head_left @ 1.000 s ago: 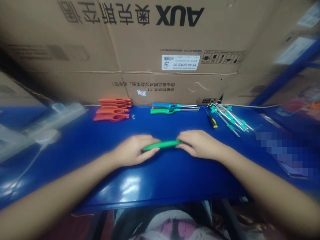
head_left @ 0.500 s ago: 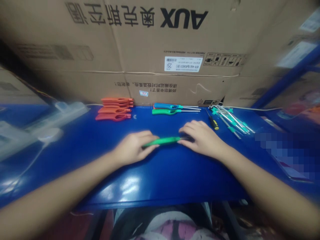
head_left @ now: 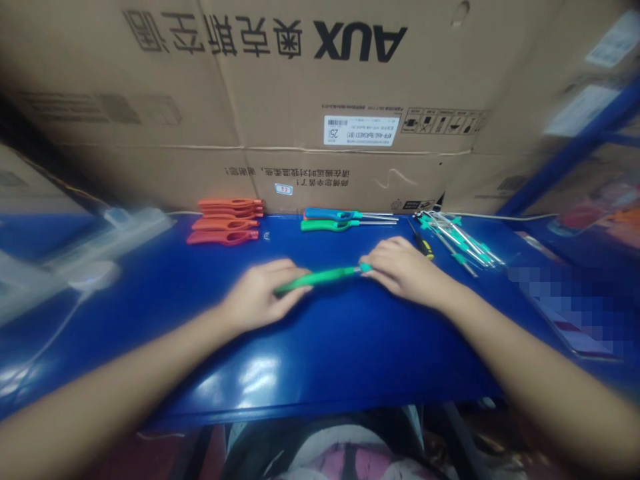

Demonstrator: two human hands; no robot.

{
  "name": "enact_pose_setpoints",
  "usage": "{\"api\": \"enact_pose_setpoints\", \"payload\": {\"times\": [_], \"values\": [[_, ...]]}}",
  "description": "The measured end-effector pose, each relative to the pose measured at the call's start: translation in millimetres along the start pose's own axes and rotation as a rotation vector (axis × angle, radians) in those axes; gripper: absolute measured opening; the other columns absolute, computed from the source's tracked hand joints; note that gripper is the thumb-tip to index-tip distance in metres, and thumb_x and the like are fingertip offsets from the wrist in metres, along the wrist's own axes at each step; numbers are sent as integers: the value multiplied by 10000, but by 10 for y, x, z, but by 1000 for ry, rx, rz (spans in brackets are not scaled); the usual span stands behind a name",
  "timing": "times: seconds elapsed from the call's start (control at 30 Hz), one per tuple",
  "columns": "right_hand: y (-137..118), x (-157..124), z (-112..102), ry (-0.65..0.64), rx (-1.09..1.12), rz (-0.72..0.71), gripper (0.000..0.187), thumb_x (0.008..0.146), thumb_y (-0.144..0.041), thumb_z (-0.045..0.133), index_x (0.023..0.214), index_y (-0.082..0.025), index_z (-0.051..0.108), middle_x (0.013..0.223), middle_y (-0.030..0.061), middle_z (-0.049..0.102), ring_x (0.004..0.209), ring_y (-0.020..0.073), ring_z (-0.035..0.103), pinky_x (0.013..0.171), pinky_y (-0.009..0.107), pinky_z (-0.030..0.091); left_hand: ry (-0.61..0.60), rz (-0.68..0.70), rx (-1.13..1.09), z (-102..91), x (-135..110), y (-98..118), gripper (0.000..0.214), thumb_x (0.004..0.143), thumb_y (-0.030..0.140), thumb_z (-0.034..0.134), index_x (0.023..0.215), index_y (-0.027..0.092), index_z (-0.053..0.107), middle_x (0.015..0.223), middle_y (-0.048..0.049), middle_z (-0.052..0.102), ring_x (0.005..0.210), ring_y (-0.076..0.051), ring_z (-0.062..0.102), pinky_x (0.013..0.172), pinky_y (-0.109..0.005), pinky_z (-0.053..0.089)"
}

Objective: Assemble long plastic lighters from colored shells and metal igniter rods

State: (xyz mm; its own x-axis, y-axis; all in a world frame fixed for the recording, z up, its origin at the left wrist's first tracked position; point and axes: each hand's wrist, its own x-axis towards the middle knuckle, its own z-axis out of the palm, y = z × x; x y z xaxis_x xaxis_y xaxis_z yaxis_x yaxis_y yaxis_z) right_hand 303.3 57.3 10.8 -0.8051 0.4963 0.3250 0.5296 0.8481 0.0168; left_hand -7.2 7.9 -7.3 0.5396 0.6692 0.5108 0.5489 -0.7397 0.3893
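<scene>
Tilted steeper: slim green handle [head_left: 320,278], seemingly plastic.

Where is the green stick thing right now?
In the head view, the green handle is over the middle of the blue table, its left end in the left hand, its right end pinched by the right hand.

A glossy blue bench [head_left: 350,347] fills the foreground, with pale patches of glare near its front edge. Big brown cardboard boxes [head_left: 280,100] stand like a wall along its back edge. Their black print is upside down, and one carries a white label [head_left: 361,129]. At the right a blue shelf post [head_left: 565,153] slants upward, blurred.
</scene>
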Motion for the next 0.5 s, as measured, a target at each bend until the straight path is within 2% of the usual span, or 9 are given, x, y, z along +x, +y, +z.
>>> {"api": "enact_pose_setpoints", "payload": {"times": [0.1, 0.17, 0.27, 0.37, 0.5], "values": [[-140, 30, 54, -1, -3, -101, 261, 1047, -303, 472, 1091, -143, 674, 942, 95, 728, 879, 218, 604, 840, 370, 397, -36, 5, -65, 24, -11, 77, 240, 968, 309, 597, 1072, 154, 747, 870, -74, 714, 732, -150, 646, 679, -245, 523], [-204, 36, 83, 43, -21, -135, 269, 1053, -289, 453, 1079, -135, 672, 911, 98, 723, 840, 211, 598, 795, 356, 401, -38, -37, -112, 33, -12, 122, 224, 950, 319, 623, 963, 142, 760, 789, -59, 700, 673, -137, 622, 631, -232, 496], [-247, 28, 98, 133, -45, -158, 260, 1046, -259, 451, 1058, -119, 670, 872, 102, 709, 796, 207, 582, 737, 345, 402, -40, -216, -242, 44, 0, 160, 263, 909, 362, 678, 813, 128, 750, 691, -38, 684, 578, -117, 580, 536, -208, 445], [-266, 13, 90, 190, -58, -181, 246, 1031, -220, 453, 1041, -106, 670, 817, 106, 683, 755, 211, 560, 697, 352, 398, -104, -413, -459, 53, 18, 167, 301, 886, 395, 702, 759, 125, 740, 647, -34, 706, 546, -120, 597, 512, -199, 454], [-291, -2, 77, 218, -38, -192, 233, 1012, -182, 449, 1069, -116, 665, 815, 111, 671, 754, 218, 561, 689, 364, 396, -139, -464, -584, 55, 28, 171, 338, 892, 401, 698, 692, 129, 720, 594, -25, 690, 516, -112, 581, 502, -198, 450]]}}
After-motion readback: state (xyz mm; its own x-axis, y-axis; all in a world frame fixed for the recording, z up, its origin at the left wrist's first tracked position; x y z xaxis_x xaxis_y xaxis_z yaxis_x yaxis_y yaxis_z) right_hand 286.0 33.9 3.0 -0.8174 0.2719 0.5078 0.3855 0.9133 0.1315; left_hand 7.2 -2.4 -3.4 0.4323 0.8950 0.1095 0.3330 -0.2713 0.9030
